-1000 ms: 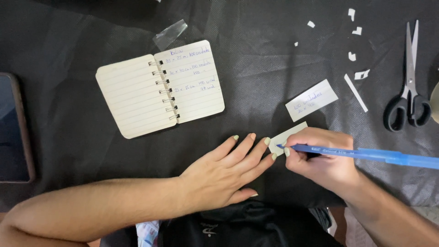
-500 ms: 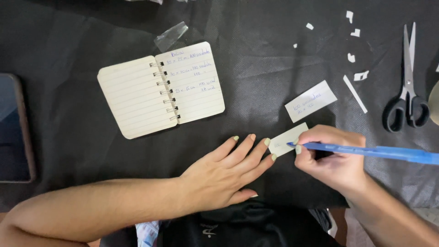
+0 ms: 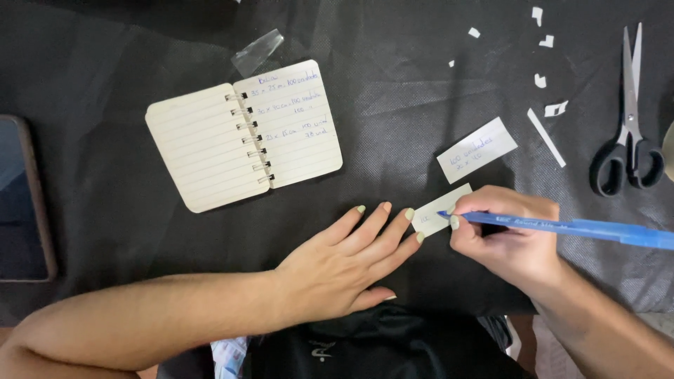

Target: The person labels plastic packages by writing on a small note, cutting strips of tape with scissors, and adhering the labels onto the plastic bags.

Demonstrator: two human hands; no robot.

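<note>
Left hand [image 3: 344, 263]: lies flat on the black surface [image 3: 105, 105], fingers spread, fingertips pressing the left end of the small paper slip [image 3: 441, 209]; it grips nothing.
Right hand [image 3: 505, 235]: closed around the blue pen [image 3: 562, 226], tip resting on the slip.
Small paper slip: pale rectangle, tilted, between the two hands, faint writing at its left end.
Second slip [image 3: 477, 149]: white rectangle with handwriting, just above the first, apart from it.
Notebook [image 3: 242, 133]: spiral-bound, open, lined cream pages, blue handwriting on the right page; upper left of the hands.
Clear wrapper [image 3: 257, 52]: crumpled, just above the notebook.
Paper scraps [image 3: 540, 81]: small white offcuts, upper right, with one long thin strip [image 3: 546, 137].
Scissors [image 3: 628, 119]: black handles, far right, blades closed.
Phone [image 3: 21, 200]: dark screen, left edge.
</note>
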